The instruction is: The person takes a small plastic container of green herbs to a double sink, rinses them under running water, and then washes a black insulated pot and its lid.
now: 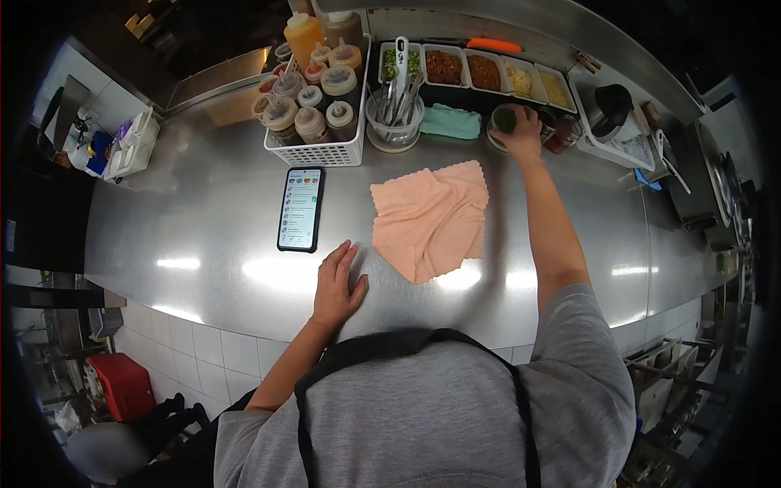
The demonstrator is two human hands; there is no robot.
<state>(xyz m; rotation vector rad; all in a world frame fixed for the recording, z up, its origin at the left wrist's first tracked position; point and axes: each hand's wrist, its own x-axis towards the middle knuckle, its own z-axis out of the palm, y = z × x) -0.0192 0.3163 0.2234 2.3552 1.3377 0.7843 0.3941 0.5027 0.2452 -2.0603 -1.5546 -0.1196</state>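
Note:
My left hand (338, 287) rests on the steel counter (207, 244) with nothing in it, its thumb apart from the fingers. A smartphone (300, 209) with a lit screen lies beyond it to the left. To its right a peach cloth (430, 219) with scalloped edges is spread in loose folds. My right hand (525, 131) reaches to the back and grips a small clear jar (504, 120) with green contents; my fingers hide part of it. A folded mint-green cloth (451, 121) lies left of that jar, and a jar with red contents (564, 133) stands to the right.
A white basket (314, 154) holds several squeeze bottles. Beside it is a clear tub of utensils (395, 116). Food trays (485, 72) line the back, with an orange-handled tool (495, 44) behind. Another person (165, 427) is at lower left, near a red box (121, 385).

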